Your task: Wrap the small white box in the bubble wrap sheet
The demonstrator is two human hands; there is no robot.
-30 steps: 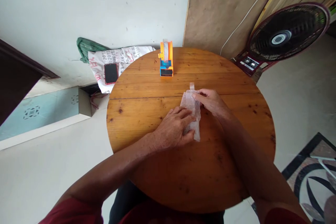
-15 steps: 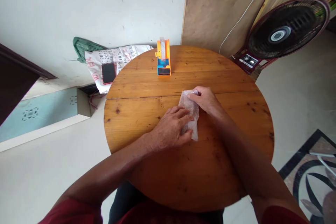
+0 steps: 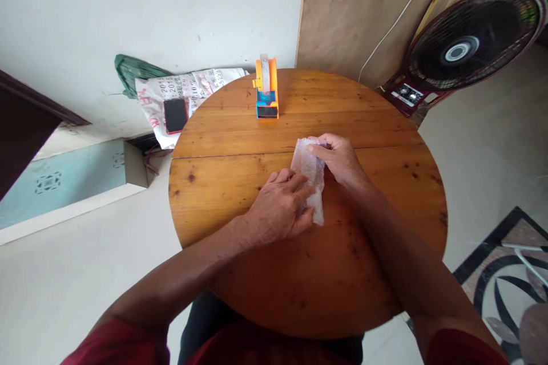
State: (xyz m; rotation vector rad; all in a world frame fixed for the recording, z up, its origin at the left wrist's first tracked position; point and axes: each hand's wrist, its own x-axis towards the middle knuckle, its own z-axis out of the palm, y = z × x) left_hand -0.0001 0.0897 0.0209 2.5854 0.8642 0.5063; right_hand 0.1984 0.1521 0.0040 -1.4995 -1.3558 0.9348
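Note:
A small bundle wrapped in clear bubble wrap (image 3: 311,174) lies near the middle of the round wooden table (image 3: 257,142). My left hand (image 3: 280,205) lies over the bundle's near end, fingers curled onto the wrap and holding it down. My right hand (image 3: 338,158) presses its fingertips on the bundle's far end, fingers bent and close together. An orange and blue tape dispenser (image 3: 266,91) stands at the table's far edge, well beyond both hands, with a strip of tape sticking up from it.
A red-cased phone (image 3: 175,114) lies on a printed white sack (image 3: 201,84) beside the table's far left, with a green bag (image 3: 132,71) behind. A dark red floor fan (image 3: 464,48) stands at right. A patterned floor inlay (image 3: 505,279) shows at lower right.
A short strip of tape stuck up beyond the bundle's far end; my right hand has pressed it down onto the wrap. My left hand has stayed on the bundle.

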